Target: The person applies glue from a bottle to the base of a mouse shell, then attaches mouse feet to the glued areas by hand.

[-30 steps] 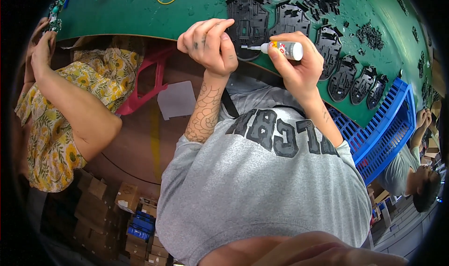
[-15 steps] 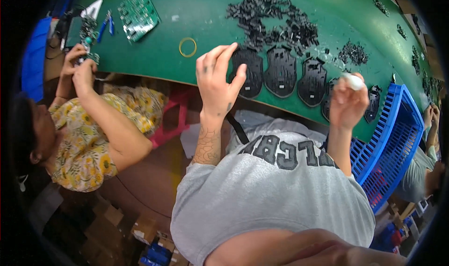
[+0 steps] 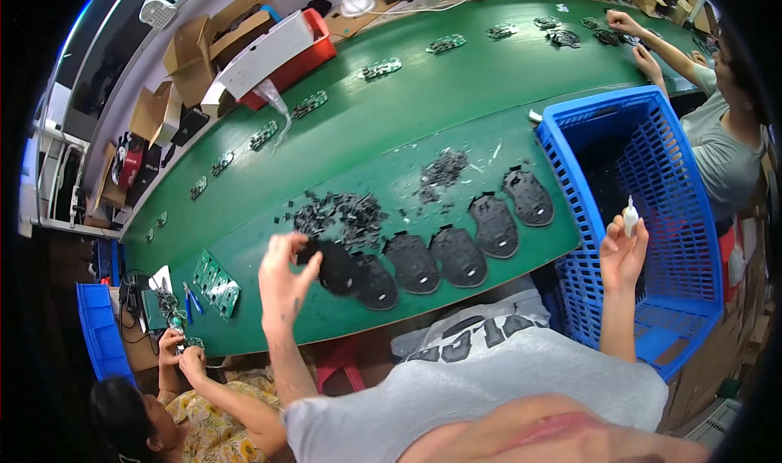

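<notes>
My left hand (image 3: 285, 280) grips a black mouse bottom shell (image 3: 334, 269) by its left edge, thumb over it. That shell is slightly blurred and overlaps the leftmost of several similar black shells (image 3: 411, 261) lying in a row along the table's near edge. My right hand (image 3: 623, 253) holds a small white dropper bottle (image 3: 630, 217) upright, nozzle pointing up, in front of the blue crate. Behind the row lies a pile of small black plastic pieces (image 3: 338, 217), with a smaller heap of black bits (image 3: 442, 174) farther right.
A large blue plastic crate (image 3: 562, 149) stands at the table's right end. Green circuit boards (image 3: 380, 69) line the far strip. Co-workers sit at left and far right. A green panel (image 3: 216, 285) and blue pliers (image 3: 193, 298) lie at left; cartons stand behind.
The view has swung, showing more of the far table and the crate. My left hand, empty before, now has a shell. My right hand has moved over beside the crate with the dropper bottle.
</notes>
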Demonstrator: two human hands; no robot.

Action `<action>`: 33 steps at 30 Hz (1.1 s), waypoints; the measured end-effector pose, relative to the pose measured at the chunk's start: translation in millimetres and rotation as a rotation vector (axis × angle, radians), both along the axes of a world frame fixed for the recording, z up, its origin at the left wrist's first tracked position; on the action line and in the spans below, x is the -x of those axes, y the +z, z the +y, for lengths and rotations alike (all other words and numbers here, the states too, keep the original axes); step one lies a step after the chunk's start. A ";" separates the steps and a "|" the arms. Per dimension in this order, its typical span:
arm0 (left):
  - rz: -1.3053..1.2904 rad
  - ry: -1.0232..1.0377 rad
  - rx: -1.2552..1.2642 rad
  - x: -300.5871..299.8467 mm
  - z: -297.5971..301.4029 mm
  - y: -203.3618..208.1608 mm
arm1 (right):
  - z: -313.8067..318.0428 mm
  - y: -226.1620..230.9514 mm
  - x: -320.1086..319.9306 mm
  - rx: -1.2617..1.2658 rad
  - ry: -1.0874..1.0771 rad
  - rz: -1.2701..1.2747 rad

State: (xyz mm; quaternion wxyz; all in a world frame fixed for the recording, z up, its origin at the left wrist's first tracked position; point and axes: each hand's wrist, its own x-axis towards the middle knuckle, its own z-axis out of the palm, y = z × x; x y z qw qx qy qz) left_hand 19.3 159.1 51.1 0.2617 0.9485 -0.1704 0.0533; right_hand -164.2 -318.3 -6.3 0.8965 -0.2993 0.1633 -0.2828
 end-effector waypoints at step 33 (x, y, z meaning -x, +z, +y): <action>0.353 -0.943 -0.381 -84.0 -321.9 -29.2 | -6.9 -0.4 12.4 -0.271 -0.012 -0.141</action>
